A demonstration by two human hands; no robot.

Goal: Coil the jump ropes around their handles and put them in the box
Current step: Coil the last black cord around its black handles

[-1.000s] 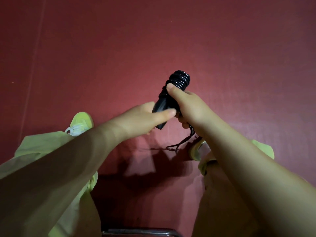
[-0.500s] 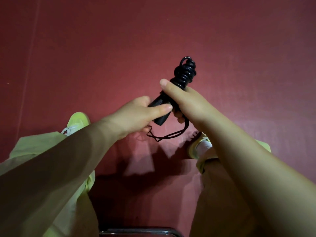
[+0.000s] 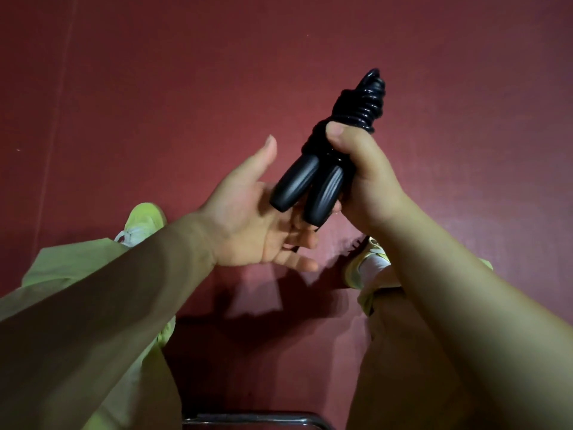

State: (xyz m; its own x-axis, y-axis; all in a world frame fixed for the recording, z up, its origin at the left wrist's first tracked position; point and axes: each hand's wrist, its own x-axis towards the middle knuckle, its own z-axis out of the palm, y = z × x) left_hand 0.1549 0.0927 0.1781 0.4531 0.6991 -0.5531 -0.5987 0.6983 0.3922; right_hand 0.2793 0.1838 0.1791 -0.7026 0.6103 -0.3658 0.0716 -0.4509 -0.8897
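While the right hand grips the jump rope in mid-air above the red floor, nothing carries the bundle but that fist. Its fingers and thumb curl round the place where the cord windings meet the two handles, thumb pressed flat on the coils. The handles lie side by side, their butt ends pointing down and toward the person, while the wound cord tapers up and away to a glossy tip.

Below and to the left, the left hand is spread palm up with fingers loosely straight, holding nothing; its fingertips lie just under the handle butts, and whether they touch cannot be told.

As for handling, the bundle looks light enough for one hand. The handles appear stiff and matte, with faint ribbing that should give a sure grip. By contrast, the cord looks smooth, shiny and springy, so the windings would likely loosen or slide off the tip if the pressure on them were let go. Holding across both handles and the lowest turns together, as the right hand does, seems the safest place. Taking it by the tapered coil end alone would risk unravelling.

No box is in view. Yellow-green trouser legs and shoes show below, and a dark metal bar at the bottom edge.
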